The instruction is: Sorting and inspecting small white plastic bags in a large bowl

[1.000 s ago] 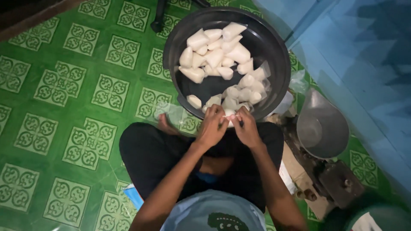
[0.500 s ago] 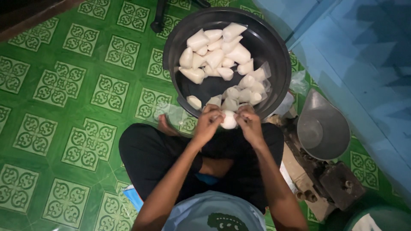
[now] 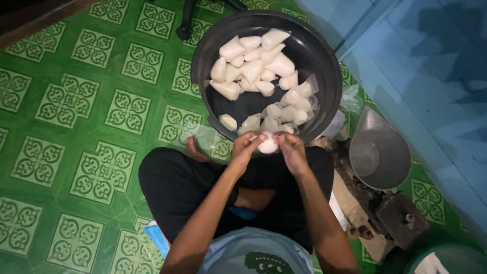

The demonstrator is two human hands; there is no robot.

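I sit cross-legged on the floor in dark trousers. My left hand and my right hand meet just in front of my knees, both gripping one small clear plastic bag of white stuff between the fingertips. Right beyond them stands a large black basin that holds several similar white filled bags, some piled at the far side, some near the front rim.
A grey metal scoop pan on a weighing scale stands to my right, with its dark base nearer me. The floor has a green patterned covering. A blue wall runs along the right. Loose clear plastic lies by my left foot.
Both hands stay together on the small bag, which now shows more plainly between the fingertips. The basin and scale have not moved.
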